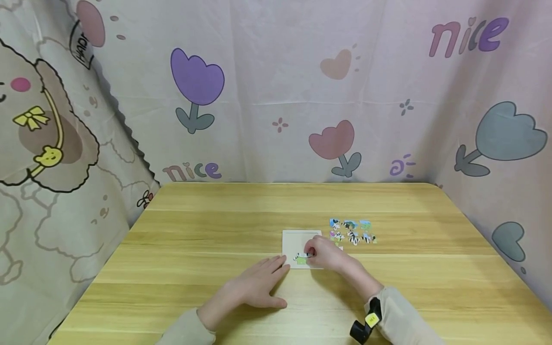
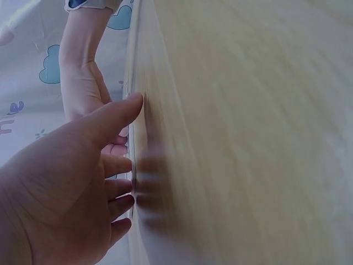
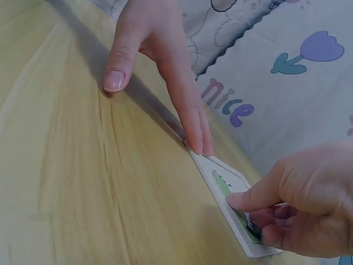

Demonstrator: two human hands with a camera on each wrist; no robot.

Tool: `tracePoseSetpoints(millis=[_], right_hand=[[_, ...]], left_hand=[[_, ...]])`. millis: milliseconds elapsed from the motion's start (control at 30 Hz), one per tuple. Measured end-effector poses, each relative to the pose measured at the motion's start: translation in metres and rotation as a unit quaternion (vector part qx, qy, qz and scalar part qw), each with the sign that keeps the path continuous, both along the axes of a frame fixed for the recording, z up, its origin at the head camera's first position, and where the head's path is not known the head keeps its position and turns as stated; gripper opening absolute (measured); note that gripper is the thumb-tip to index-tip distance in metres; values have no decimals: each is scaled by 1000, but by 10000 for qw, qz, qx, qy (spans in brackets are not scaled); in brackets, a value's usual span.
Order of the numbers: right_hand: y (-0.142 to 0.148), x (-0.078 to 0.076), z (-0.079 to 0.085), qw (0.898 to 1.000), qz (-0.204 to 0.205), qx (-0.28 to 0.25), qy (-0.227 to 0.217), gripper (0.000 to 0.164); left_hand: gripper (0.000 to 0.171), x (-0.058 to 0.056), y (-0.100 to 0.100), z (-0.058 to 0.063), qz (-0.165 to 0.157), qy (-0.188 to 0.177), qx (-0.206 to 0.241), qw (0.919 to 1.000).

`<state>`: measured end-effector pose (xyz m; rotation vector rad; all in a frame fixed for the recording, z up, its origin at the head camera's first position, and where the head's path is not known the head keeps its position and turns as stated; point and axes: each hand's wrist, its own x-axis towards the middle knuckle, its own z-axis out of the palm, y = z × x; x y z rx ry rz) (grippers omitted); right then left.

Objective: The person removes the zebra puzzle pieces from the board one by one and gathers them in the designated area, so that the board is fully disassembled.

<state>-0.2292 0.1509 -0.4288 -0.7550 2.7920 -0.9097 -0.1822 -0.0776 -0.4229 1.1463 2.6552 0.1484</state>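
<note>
A small white puzzle tray (image 1: 297, 239) lies on the table, with green and black-and-white puzzle pieces (image 1: 300, 260) near its front edge. My right hand (image 1: 327, 254) is over the tray's right part, thumb and fingers pinching a puzzle piece (image 3: 252, 227) low against the board; the fingers cover much of it. Flat and spread, my left hand (image 1: 258, 282) has its fingertips at the tray's left edge, the thumb pointing out over the table. In the left wrist view, the left hand (image 2: 66, 182) shows straight fingers and nothing held.
Several loose picture puzzle pieces (image 1: 353, 237) lie in rows just right of the tray, beyond my right hand. The wooden table (image 1: 207, 230) reaches back to a printed curtain (image 1: 267, 86), which also hangs along both sides. A black camera (image 1: 366, 321) is strapped to my right wrist.
</note>
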Motion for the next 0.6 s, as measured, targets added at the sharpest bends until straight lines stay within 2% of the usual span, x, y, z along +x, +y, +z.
tracePoseSetpoints(millis=[333,467,600], right_hand=[[0,-2,-2,9990,-158,-272,-304,17],[2,-1,-5,9977,-208,-541,-360,18],[5,-1,-9,9933,-200,-1021,-507,18]], left_hand=[[81,-1,0,0,13,-17,35,10000],[82,-1,-1,-1,5,2,29,10000],[82,-2,-1,-1,-2,-11,20,10000]])
